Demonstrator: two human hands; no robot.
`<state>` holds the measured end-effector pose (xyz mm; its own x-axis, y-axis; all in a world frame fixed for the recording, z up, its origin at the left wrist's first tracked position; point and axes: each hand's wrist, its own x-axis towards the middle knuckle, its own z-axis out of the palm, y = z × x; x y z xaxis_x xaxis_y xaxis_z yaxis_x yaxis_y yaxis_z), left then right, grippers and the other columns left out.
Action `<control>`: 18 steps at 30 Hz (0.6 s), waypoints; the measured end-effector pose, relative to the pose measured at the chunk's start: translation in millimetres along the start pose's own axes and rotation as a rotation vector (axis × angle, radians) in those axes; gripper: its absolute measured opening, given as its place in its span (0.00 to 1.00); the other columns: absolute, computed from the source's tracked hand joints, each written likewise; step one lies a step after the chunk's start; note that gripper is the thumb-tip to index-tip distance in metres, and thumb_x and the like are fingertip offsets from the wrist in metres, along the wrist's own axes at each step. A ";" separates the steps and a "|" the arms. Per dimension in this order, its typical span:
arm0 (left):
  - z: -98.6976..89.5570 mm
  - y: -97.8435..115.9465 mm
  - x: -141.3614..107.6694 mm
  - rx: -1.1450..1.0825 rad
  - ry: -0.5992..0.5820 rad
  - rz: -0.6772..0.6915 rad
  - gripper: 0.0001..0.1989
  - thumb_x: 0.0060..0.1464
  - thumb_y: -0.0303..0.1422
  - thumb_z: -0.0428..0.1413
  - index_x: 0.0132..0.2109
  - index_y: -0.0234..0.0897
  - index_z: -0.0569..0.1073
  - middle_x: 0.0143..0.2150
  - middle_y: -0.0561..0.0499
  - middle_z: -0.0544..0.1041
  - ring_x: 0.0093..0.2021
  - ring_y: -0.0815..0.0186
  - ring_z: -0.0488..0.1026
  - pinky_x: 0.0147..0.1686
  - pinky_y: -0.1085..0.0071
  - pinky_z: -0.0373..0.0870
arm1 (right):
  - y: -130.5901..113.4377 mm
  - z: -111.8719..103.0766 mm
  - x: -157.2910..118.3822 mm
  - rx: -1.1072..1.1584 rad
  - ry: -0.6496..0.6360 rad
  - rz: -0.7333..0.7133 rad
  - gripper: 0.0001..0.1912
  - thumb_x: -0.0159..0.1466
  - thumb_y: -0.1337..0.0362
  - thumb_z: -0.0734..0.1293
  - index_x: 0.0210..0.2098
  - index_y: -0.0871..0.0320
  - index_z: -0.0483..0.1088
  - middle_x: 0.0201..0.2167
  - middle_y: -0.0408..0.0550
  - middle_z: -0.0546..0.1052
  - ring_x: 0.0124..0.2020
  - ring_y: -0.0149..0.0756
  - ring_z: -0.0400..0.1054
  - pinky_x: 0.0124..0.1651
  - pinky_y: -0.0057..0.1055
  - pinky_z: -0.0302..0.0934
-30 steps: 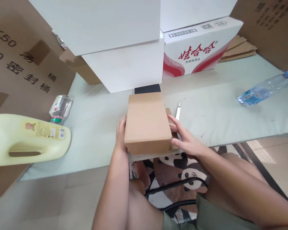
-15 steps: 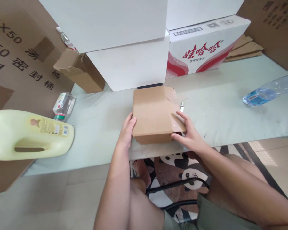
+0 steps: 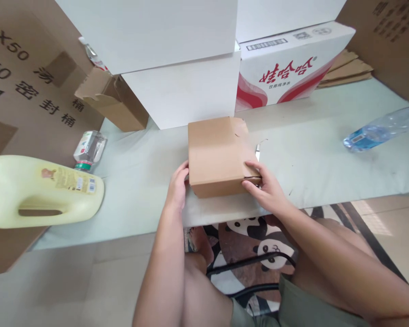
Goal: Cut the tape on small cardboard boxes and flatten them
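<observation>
A brown cardboard box point(image 3: 214, 152) lies on the cloth-covered table in front of me, its flat lid upward. My left hand point(image 3: 178, 185) presses against the left side of the box, its fingers partly hidden behind the edge. On the near right corner, my right hand point(image 3: 267, 188) pinches the side flap, with the index finger on top and the thumb at the front edge. A narrow gap shows under that flap. Just beyond my right fingers lies a small metal blade-like tool point(image 3: 257, 152), partly hidden by the box.
White cartons point(image 3: 180, 91) and a red-and-white water carton point(image 3: 286, 72) stand behind. A yellow jug point(image 3: 54, 190), a small clear bottle point(image 3: 90, 147) and an open cardboard box point(image 3: 122, 102) are at left. A water bottle point(image 3: 378, 131) lies at right.
The lid has moved slightly away and its right side flap has been pressed down, narrowing the opening. The dark strip behind the box is now hidden.
</observation>
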<state>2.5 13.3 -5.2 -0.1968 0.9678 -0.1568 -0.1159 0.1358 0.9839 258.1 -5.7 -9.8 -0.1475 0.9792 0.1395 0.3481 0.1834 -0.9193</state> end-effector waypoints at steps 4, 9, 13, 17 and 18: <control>-0.4 -1.1 0.7 -0.023 -0.068 0.012 0.27 0.37 0.28 0.51 0.47 0.40 0.79 0.50 0.47 0.81 0.53 0.53 0.75 0.43 0.62 0.73 | 1.4 0.8 2.6 0.017 0.016 0.013 0.25 0.64 0.55 0.67 0.58 0.54 0.64 0.50 0.54 0.75 0.43 0.42 0.74 0.44 0.42 0.71; -2.3 -0.1 -1.1 -0.027 -0.129 -0.004 0.33 0.32 0.23 0.53 0.50 0.42 0.79 0.53 0.47 0.80 0.57 0.52 0.74 0.50 0.60 0.73 | -0.4 -1.3 3.7 0.049 0.008 0.038 0.25 0.63 0.56 0.67 0.57 0.55 0.64 0.47 0.53 0.75 0.39 0.39 0.73 0.41 0.39 0.71; -3.6 3.2 -3.4 -0.052 -0.188 -0.008 0.35 0.31 0.23 0.53 0.51 0.42 0.78 0.55 0.46 0.79 0.60 0.51 0.71 0.58 0.57 0.69 | -3.3 -2.8 3.4 0.053 0.011 0.076 0.25 0.63 0.55 0.67 0.57 0.56 0.64 0.46 0.52 0.76 0.34 0.36 0.71 0.38 0.36 0.70; -4.6 4.5 -3.6 -0.069 -0.212 -0.027 0.35 0.29 0.23 0.53 0.51 0.42 0.78 0.57 0.47 0.78 0.61 0.50 0.70 0.59 0.57 0.67 | -3.7 -2.9 3.4 0.040 0.003 0.097 0.26 0.62 0.55 0.67 0.57 0.55 0.65 0.43 0.50 0.75 0.30 0.34 0.68 0.35 0.35 0.67; -4.7 4.4 -3.4 -0.070 -0.210 -0.036 0.35 0.30 0.23 0.53 0.51 0.42 0.78 0.58 0.47 0.77 0.61 0.50 0.70 0.60 0.57 0.67 | -3.4 -2.8 3.5 0.040 0.001 0.100 0.26 0.62 0.55 0.67 0.57 0.55 0.65 0.42 0.50 0.75 0.29 0.33 0.67 0.34 0.35 0.67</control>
<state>-2.0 9.5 -0.7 0.0151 0.9866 -0.1627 -0.1880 0.1626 0.9686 259.0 -2.6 -5.1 -0.1131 0.9925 0.0466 0.3241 0.0812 -0.9425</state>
